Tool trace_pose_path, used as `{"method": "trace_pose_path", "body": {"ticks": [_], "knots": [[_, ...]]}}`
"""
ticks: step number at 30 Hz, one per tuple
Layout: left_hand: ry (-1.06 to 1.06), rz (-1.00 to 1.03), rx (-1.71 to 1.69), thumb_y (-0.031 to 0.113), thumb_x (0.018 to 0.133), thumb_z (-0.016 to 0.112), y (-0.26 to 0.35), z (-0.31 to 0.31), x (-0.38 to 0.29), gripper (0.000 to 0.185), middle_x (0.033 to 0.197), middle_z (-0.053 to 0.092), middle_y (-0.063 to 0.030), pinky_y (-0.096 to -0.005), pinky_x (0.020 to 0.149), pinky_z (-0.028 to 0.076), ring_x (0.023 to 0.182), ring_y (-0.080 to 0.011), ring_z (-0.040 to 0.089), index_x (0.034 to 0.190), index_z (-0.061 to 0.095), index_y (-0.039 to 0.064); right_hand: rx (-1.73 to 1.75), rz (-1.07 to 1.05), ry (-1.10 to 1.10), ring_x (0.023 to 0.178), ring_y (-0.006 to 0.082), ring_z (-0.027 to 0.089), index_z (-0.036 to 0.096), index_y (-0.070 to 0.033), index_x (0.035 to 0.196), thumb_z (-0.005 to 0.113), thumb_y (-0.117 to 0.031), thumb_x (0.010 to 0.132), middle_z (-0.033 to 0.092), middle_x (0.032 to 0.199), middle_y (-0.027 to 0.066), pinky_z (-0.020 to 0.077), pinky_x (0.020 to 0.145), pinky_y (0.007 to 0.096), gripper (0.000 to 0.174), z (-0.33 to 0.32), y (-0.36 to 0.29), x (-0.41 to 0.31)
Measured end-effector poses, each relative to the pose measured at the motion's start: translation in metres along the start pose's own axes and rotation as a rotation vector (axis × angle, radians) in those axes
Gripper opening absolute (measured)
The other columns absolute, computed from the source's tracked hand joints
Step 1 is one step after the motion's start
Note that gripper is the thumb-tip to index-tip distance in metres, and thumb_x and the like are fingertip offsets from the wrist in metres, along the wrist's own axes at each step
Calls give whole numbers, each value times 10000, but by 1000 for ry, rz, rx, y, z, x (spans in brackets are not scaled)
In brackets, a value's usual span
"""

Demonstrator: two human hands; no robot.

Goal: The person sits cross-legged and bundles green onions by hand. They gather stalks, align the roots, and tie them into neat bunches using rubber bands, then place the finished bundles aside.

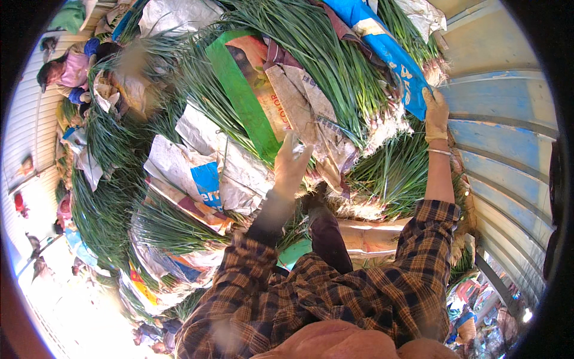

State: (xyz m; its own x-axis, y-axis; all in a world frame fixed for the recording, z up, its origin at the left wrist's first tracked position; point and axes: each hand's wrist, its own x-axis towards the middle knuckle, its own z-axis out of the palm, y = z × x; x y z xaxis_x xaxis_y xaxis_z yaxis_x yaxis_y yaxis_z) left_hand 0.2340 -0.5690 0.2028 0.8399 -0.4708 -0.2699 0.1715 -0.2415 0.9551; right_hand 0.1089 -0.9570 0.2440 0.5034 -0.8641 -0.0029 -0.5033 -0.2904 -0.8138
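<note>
My right hand (435, 114), in a pale glove, grips the lower end of a blue printed plastic sheet (399, 63) beside the ribbed metal wall. My left hand (288, 166), also gloved, is over the lower end of a green-and-brown printed sack sheet (246, 94); its thumb and fingers are apart. I see nothing held in it. Green onions (332, 85) with white roots lie between my hands, their leaves pointing away from me. A dirty brown paper-like wrapper (309, 98) lies partly over them.
More green onions (179, 220) and white sack sheets (224, 152) are piled on my left. The ribbed metal wall (497, 134) runs close along my right. A person (71, 72) in blue gloves is at the far left of the pile. My leg (329, 238) stands among the bundles.
</note>
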Motion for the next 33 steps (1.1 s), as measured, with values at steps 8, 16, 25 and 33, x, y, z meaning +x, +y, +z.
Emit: {"method": "trace_pose_path", "body": {"ticks": [8, 16, 25, 33], "knots": [[52, -104, -86, 76, 822, 676, -46, 25, 51, 386, 1051, 576, -66, -309, 832, 466, 943, -161, 550, 1171, 517, 26, -228, -100, 72, 966, 203, 604, 626, 21, 1190, 653, -275, 905, 670, 1105, 159, 466, 878, 334, 412, -36, -21, 24], [118, -428, -496, 77, 811, 677, -35, 20, 46, 342, 907, 616, -32, -307, 827, 472, 895, -168, 575, 1127, 592, -21, -387, -71, -451, 859, 370, 623, 653, -44, 1123, 594, -324, 902, 662, 1000, 196, 493, 772, 412, 361, -16, 13, -7], [-296, 82, 374, 341, 851, 699, 39, 133, 88, 534, 1010, 655, -113, -315, 719, 503, 856, -177, 603, 1204, 547, -30, -776, -789, -602, 685, 310, 631, 634, -36, 898, 551, -121, 801, 608, 694, 145, 499, 590, 440, 153, 77, -8, -88], [-405, -200, -169, 104, 857, 660, -21, 146, 186, 161, 865, 663, 26, -249, 713, 463, 759, -67, 565, 964, 694, -11, -278, -139, -187, 1092, 309, 604, 584, -6, 1242, 512, -229, 949, 614, 1219, 200, 472, 944, 354, 376, 24, 65, 133]]}}
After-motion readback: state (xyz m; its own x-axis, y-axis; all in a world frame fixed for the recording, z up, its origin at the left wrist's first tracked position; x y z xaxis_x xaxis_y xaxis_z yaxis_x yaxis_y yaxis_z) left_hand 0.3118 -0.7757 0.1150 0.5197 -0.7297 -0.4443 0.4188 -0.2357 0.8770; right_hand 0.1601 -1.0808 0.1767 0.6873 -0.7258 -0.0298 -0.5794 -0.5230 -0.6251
